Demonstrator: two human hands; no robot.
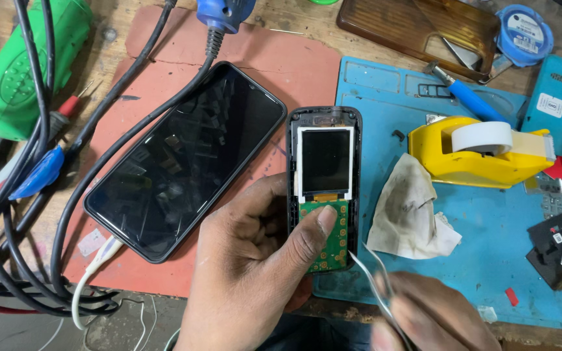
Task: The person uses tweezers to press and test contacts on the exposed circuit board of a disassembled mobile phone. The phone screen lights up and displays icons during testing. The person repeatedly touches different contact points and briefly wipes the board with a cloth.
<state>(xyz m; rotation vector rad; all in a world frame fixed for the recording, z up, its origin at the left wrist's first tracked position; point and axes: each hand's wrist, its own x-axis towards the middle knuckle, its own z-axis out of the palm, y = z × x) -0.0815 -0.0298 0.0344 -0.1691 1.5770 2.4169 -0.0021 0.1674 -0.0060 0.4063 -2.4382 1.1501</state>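
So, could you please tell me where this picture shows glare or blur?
Head view: the large smartphone screen mirrors pale reflections; the right hand and its tweezers are motion-blurred at the bottom edge; the left hand and the small opened phone it holds are sharp, evenly lit.

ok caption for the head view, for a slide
Left hand steadies an opened keypad phone; right hand holds tweezers beside it.

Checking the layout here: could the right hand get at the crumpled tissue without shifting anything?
Probably yes: the right hand, holding tweezers, sits just below the crumpled tissue, with only bare blue mat between them.
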